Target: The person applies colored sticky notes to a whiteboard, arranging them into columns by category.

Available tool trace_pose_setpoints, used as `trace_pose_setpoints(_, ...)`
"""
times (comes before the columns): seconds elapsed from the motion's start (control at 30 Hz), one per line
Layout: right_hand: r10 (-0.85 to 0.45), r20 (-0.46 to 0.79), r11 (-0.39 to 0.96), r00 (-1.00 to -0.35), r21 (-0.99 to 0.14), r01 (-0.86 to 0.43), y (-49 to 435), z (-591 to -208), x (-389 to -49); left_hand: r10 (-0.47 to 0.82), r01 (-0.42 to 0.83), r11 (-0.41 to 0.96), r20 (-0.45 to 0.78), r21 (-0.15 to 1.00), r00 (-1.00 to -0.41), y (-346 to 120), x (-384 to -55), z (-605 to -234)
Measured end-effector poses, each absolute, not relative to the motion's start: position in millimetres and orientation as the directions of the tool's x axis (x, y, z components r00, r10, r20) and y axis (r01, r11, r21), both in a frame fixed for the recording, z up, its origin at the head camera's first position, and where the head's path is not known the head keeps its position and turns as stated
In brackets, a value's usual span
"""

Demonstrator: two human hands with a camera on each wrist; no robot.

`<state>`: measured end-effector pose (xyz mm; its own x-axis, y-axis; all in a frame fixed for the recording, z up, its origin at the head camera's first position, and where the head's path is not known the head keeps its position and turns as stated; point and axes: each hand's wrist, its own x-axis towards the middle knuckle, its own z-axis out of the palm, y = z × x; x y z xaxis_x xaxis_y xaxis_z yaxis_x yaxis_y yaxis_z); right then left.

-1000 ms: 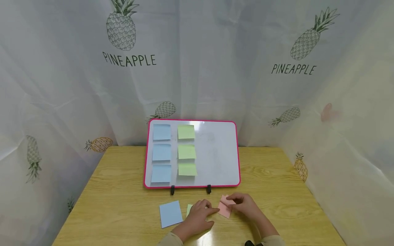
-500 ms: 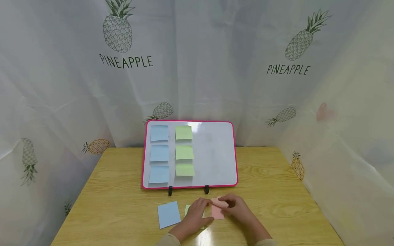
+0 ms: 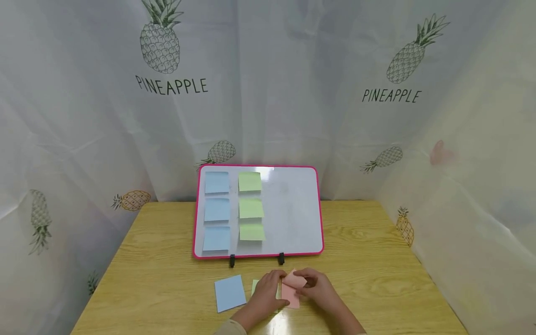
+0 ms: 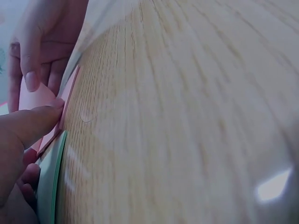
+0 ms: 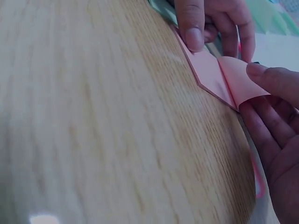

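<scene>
So the pink pad [image 3: 290,300] is lying flat on the wooden worktop [image 3: 377,288], around the middle, in front of the right black foot [image 3: 281,258] of the whiteboard [image 3: 293,209]. Its top sheet [image 3: 295,280] is bent up at the end toward the board. Can't tell how much of it is stuck down.

Right hand [image 3: 320,291] has that sheet in a pinch, thumb on one face and fingers on the other. Left hand [image 3: 264,294] is over the pad's left edge, thumb pressed on the pad, not wrapped round it, the other fingers loosely bent.

Handling-wise I'd guess the sheet weighs basically nothing: thin, floppy, easy to crease or tear if yanked. A light pinch near a loose corner seems best, with pressure on the pad's near end, since a pad that light probably slides on smooth wood.

As for room, the left side is the tight one: the green pad [image 3: 254,286] is partly under the left hand, right next to the pink one, with the blue pad [image 3: 230,293] beyond it. Toward the worktop's right edge there's loads of space. The board's bottom edge is just ahead, so forward means up and over.
</scene>
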<state>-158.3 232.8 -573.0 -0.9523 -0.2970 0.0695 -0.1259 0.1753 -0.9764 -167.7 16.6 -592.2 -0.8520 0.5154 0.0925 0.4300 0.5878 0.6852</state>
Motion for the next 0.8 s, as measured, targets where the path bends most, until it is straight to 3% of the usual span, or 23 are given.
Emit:
trace_pose_setpoints(0.27,-0.145,-0.011,0.164,-0.989,-0.986,-0.013,232.0,-577.0,-170.1,0.501,0.406,0.585,0.081,0.702,-0.862,18.3,-168.9,-593.4)
trace_pose_setpoints(0.8,0.074,0.002,0.198,-0.997,-0.980,0.013,223.8,-577.9,-183.8,0.480,0.368,0.608,0.043,0.703,-0.876,20.5,-169.1,-587.3)
